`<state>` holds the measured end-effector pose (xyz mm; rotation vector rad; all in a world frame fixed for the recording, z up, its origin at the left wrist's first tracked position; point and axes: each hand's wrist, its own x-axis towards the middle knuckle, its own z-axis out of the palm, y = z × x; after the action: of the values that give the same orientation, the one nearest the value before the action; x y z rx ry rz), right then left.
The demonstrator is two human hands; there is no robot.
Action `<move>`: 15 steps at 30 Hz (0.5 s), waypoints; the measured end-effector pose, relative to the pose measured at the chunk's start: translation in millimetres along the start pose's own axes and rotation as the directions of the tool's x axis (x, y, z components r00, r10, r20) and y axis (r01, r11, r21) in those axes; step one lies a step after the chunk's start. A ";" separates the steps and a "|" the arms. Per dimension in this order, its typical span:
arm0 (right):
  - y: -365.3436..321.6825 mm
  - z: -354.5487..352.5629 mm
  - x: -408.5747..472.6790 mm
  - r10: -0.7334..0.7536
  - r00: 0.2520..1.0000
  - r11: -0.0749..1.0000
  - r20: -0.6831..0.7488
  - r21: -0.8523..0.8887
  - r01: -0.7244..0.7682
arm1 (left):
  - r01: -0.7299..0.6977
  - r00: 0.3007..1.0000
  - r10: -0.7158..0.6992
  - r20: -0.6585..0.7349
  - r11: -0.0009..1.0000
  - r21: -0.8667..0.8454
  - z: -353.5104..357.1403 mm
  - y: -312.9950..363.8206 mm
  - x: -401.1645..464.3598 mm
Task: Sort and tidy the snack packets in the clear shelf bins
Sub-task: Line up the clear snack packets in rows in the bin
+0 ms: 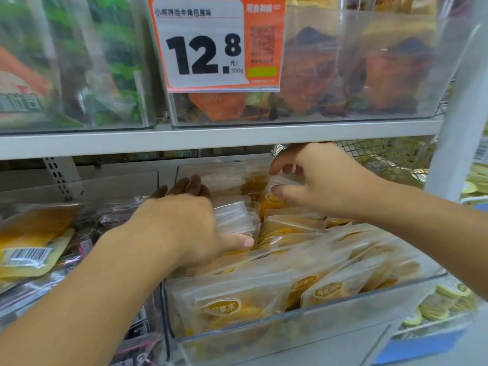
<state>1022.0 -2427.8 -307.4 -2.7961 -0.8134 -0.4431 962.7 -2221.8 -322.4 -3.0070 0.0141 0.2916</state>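
A clear shelf bin (303, 323) on the lower shelf holds several frosted packets of orange snack (298, 262). My left hand (184, 223) reaches into the bin's back left, its fingers and thumb wrapped round an upright bunch of the packets (232, 215). My right hand (317, 180) hovers over the back of the bin with fingers curled, thumb and forefinger closing on the top edge of a packet (280, 180). The far ends of the packets are hidden under the shelf above.
Dark packets and a yellow barcoded packet (29, 247) fill the bin to the left. The upper shelf (211, 138) carries clear bins of snacks and an orange price tag (214, 43) reading 12.8. A white upright post (454, 128) stands at right, with wire mesh behind.
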 end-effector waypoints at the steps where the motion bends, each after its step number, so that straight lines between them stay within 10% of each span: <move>1: -9.4 -1.0 -0.8 -0.041 0.999 0.999 0.021 0.004 0.041 | -0.003 1.000 0.003 -0.005 1.000 -0.002 0.6 -0.1 -0.4; 7: -41.7 15.2 25.4 -0.055 0.953 0.966 0.299 -0.227 0.127 | -0.023 1.000 0.023 0.002 1.000 -0.002 4.3 -4.2 0.7; 15: -42.1 33.9 47.5 -0.072 0.973 0.975 0.218 -0.189 0.115 | -0.098 0.990 0.095 -0.105 0.995 -0.021 14.0 -14.5 4.8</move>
<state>1044.9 -2360.5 -318.9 -3.0397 -1.0005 -0.2594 965.0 -2205.7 -335.2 -3.0489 0.1669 0.1455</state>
